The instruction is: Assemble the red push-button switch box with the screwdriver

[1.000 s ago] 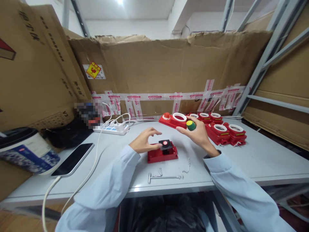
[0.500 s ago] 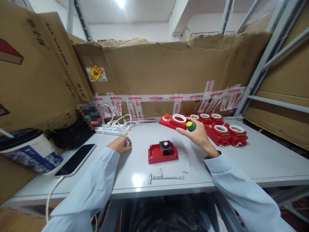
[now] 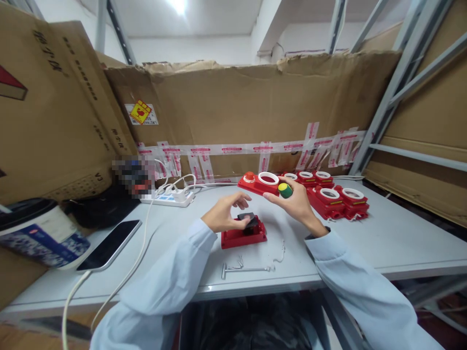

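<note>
A red plastic base (image 3: 242,236) lies on the grey table (image 3: 383,238) in front of me. My left hand (image 3: 226,215) hovers over it, its thumb and fingers pinching a small black square part (image 3: 247,219) that sits tilted on the base. Raised just right of the base, my right hand (image 3: 296,203) grips a round green and yellow push-button (image 3: 285,190). Both arms wear light blue sleeves.
Several red housings with white rings (image 3: 330,197) stand at the back right. A metal T-handled tool (image 3: 241,268) and a thin wire hook (image 3: 280,253) lie near the front edge. At left are a phone (image 3: 109,244), a white power strip (image 3: 167,198) and a bucket (image 3: 38,231). Cardboard walls surround the table.
My left hand went out left toward the power strip, then came back to the red base and took hold of the black part, which now sits tilted. The right hand stayed put.
</note>
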Demonstrator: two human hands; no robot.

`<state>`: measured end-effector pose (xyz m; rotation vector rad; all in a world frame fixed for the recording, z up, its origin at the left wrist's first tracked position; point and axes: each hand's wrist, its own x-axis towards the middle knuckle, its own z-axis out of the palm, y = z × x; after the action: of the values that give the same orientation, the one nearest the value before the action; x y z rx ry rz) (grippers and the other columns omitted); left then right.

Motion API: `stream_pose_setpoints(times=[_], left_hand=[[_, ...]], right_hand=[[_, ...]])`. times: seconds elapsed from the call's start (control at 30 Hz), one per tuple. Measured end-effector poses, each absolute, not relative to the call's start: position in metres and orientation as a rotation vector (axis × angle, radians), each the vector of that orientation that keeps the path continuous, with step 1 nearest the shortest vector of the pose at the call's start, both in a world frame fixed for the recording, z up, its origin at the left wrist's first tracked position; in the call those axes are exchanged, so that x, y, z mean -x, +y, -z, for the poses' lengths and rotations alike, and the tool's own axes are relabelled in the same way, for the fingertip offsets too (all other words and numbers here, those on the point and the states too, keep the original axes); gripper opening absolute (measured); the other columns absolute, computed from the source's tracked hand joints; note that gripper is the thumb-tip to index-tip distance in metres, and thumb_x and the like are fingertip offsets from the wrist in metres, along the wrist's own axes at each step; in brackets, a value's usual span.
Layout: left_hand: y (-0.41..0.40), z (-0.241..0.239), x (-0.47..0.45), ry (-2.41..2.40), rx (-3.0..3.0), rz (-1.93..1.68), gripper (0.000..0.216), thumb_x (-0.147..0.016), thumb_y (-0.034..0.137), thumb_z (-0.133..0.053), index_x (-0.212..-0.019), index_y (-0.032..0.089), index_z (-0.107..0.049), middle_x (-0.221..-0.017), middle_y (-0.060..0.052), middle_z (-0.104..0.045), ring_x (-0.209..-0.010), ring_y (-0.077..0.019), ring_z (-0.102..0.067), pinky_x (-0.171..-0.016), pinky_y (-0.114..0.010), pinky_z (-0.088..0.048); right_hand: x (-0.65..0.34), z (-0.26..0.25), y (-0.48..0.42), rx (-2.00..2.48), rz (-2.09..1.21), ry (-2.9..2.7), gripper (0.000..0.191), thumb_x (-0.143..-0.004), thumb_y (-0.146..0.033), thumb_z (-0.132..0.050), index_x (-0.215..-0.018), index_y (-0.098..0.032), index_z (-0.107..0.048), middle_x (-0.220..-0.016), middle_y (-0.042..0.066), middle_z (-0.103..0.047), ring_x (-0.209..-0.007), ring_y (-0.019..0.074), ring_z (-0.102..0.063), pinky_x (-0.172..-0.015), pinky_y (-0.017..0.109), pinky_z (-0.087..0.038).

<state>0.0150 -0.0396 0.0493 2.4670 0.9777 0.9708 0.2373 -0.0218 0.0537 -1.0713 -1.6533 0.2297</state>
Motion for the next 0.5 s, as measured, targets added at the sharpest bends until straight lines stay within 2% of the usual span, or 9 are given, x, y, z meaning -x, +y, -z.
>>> stream_pose_setpoints(times=[0.1, 0.3, 0.5], left_hand=[[-0.036, -0.041, -0.021, 0.979, -2.462, -0.925, 0.042, -0.062, 0.020, -0.064, -0.102, 0.020, -0.051, -0.088, -0.002, -0.063, -0.078, -0.0151, -0.058, -0.075, -0.030, -0.047], [-0.033, -0.036, -0.017, 1.006, -2.436, -0.887, 0.050, -0.061, 0.022, -0.065, -0.107, 0.020, -0.046, -0.083, 0.000, -0.063, -0.077, -0.0157, -0.058, -0.078, -0.032, -0.046], [-0.032, -0.036, -0.017, 1.008, -2.434, -0.868, 0.049, -0.063, 0.024, -0.064, -0.108, 0.021, -0.044, -0.083, 0.000, -0.062, -0.077, -0.0160, -0.058, -0.077, -0.031, -0.045]], right_hand=[[-0.237, -0.053, -0.022, 1.055, -0.240, -1.658, 0.058, -0.056, -0.053, -0.073, -0.101, -0.017, -0.064, -0.094, 0.008, -0.069, -0.084, 0.0248, -0.064, -0.076, 0.038, -0.051], [-0.235, -0.054, -0.023, 1.042, -0.243, -1.667, 0.057, -0.057, -0.052, -0.073, -0.101, -0.017, -0.064, -0.095, 0.008, -0.068, -0.086, 0.0248, -0.063, -0.077, 0.038, -0.051], [-0.235, -0.054, -0.024, 1.056, -0.248, -1.674, 0.058, -0.057, -0.053, -0.073, -0.102, -0.017, -0.063, -0.096, 0.009, -0.068, -0.086, 0.0253, -0.063, -0.077, 0.039, -0.051]])
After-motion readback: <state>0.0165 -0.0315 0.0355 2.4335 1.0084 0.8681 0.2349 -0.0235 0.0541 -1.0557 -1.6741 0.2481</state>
